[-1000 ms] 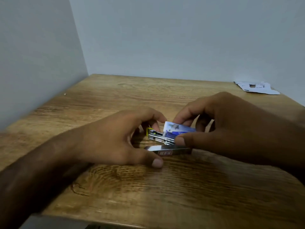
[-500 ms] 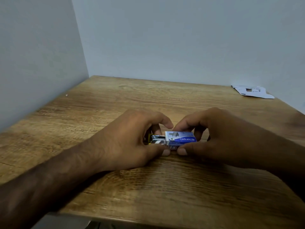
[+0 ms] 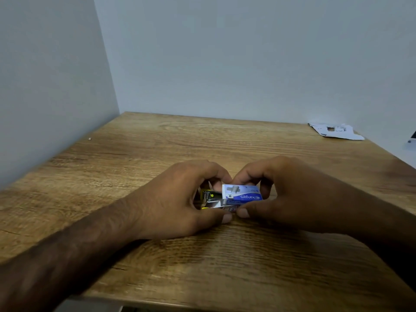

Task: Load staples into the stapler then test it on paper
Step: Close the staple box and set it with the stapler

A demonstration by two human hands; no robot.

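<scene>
Mostly hidden by the left grip [image 3: 177, 199] and the blue and white cardboard box [image 3: 242, 194]: small yellow and silver metal stapler [image 3: 209, 197]. Cut off at right edge: dark thing [image 3: 413, 136].

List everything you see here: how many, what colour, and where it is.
table: 1, brown wood, fills the lower view
stapler: 1, silver and yellow, table centre
staple box: 1, blue and white, overlapping the stapler's right part
paper: 1 heap, white, far right corner of the table
walls: 2, pale grey, left and behind
left hand: 1, grips the stapler
right hand: 1, pinches the staple box
</scene>
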